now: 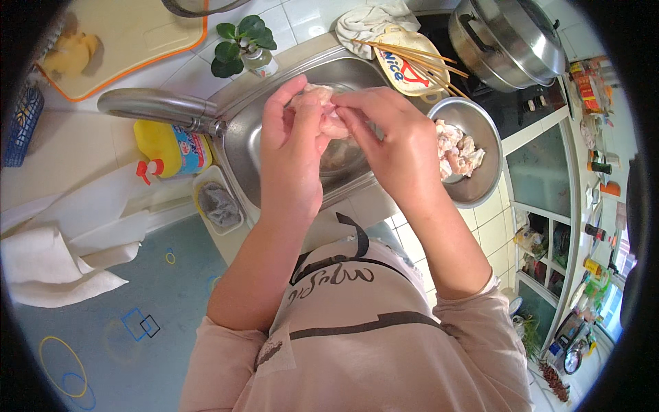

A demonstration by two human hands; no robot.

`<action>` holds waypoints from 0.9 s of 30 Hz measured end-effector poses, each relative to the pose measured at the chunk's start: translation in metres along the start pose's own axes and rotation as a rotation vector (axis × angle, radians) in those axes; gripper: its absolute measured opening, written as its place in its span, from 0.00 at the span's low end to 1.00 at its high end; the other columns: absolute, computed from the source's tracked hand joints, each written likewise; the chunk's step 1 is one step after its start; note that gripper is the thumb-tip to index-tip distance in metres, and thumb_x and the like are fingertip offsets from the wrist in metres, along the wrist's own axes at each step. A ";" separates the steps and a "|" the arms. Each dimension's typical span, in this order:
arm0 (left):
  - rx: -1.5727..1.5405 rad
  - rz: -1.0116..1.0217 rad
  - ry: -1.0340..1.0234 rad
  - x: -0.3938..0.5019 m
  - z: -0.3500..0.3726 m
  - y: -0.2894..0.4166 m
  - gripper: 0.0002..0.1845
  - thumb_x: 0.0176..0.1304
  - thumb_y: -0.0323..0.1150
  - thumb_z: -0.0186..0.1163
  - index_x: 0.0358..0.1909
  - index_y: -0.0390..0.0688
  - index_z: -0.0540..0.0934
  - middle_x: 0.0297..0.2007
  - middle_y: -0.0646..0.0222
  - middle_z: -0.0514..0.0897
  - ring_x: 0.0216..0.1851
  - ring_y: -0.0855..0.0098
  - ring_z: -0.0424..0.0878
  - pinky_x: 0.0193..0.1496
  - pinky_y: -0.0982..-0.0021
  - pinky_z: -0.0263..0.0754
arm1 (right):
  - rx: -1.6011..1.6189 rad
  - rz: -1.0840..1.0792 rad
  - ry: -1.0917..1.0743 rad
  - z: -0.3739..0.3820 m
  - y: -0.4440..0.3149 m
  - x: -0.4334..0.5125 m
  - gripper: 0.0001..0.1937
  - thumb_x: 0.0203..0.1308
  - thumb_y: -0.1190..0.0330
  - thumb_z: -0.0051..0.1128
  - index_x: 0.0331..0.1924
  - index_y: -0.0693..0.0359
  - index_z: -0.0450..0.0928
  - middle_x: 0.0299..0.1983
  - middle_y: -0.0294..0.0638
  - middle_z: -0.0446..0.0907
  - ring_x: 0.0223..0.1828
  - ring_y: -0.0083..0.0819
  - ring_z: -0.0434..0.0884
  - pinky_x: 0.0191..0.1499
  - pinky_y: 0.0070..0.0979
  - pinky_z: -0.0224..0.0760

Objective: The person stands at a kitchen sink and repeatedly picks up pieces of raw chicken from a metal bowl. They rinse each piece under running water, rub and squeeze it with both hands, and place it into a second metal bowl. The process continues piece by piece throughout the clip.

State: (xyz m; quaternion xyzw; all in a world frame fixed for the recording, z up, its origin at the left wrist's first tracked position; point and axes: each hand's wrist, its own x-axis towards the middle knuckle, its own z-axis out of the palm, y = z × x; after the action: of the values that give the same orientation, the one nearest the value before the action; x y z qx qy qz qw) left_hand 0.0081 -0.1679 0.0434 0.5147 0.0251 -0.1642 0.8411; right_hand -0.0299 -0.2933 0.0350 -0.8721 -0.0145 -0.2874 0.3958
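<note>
Over the stainless steel sink (247,139) both hands are raised close together. A piece of raw chicken (334,126) lies between them. My left hand (296,149) holds it from the left, fingers curled around it. My right hand (396,129) pinches its right side between thumb and fingers. To the right of my right hand stands a steel bowl (493,154) with several raw chicken pieces (458,154) in it. The bottom of the sink below the hands is partly hidden by them.
A curved faucet (154,105) reaches over from the left, near a yellow detergent bottle (175,149) and a tray with a grey scrubber (219,203). Behind the sink are a potted plant (260,62), a cloth (368,23), a tray with wooden chopsticks (412,56) and a steel steamer pot (507,44).
</note>
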 end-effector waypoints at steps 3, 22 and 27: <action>0.028 0.031 0.008 0.000 -0.002 -0.001 0.24 0.72 0.33 0.58 0.63 0.35 0.64 0.48 0.64 0.78 0.48 0.77 0.77 0.52 0.73 0.74 | -0.004 -0.063 -0.036 -0.004 0.000 0.003 0.09 0.55 0.78 0.64 0.42 0.62 0.84 0.36 0.43 0.82 0.35 0.40 0.83 0.37 0.30 0.77; -0.028 -0.172 -0.126 -0.003 -0.006 0.008 0.24 0.72 0.33 0.51 0.66 0.36 0.64 0.54 0.62 0.76 0.55 0.70 0.76 0.60 0.68 0.70 | 0.111 -0.036 -0.124 0.006 0.004 0.006 0.07 0.61 0.72 0.58 0.37 0.64 0.71 0.30 0.50 0.78 0.32 0.51 0.79 0.34 0.41 0.73; 0.319 -0.026 -0.175 0.006 -0.027 0.008 0.27 0.69 0.28 0.51 0.68 0.33 0.62 0.57 0.62 0.75 0.56 0.72 0.74 0.62 0.71 0.68 | 0.009 -0.045 -0.255 -0.004 -0.004 0.012 0.06 0.60 0.74 0.62 0.39 0.63 0.77 0.32 0.46 0.81 0.31 0.42 0.83 0.34 0.31 0.76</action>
State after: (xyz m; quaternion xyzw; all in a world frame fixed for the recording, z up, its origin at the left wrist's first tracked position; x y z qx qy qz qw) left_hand 0.0191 -0.1427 0.0366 0.6249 -0.0678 -0.2211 0.7456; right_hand -0.0227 -0.2960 0.0456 -0.8992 -0.0855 -0.1829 0.3882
